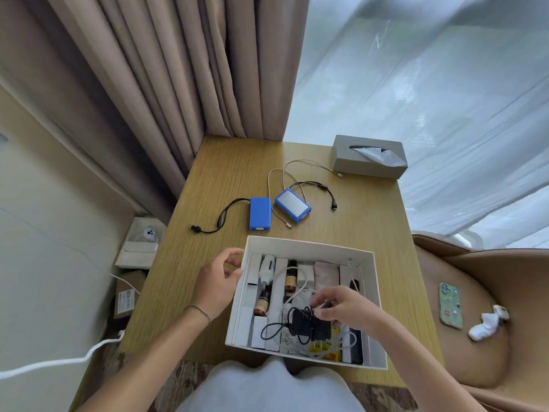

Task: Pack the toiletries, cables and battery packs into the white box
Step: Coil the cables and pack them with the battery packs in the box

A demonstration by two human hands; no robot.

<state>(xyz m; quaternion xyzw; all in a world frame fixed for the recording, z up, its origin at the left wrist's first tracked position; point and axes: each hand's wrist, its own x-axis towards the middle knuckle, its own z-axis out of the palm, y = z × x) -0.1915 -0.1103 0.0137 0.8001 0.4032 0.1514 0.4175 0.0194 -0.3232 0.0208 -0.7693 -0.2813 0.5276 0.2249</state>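
The white box (309, 243) stands open on the near part of the wooden table (371, 221). Inside lie brown bottles (291, 278), a white bottle (266, 270), small white cartons and a white cable. My right hand (341, 304) is inside the box, fingers pinched on a black charger (310, 324) with its coiled black cord. My left hand (219, 278) hovers by the box's left wall, fingers apart and holding nothing. Beyond the box lie two blue battery packs (260, 214) (292, 205) with black leads, and a beige cable (300, 171).
A grey tissue box (368, 156) sits at the table's far right corner. Curtains hang behind the table. A tan chair at the right holds a phone (451, 304) and a white bundle (487, 321). Cartons and a white cord lie on the floor at the left.
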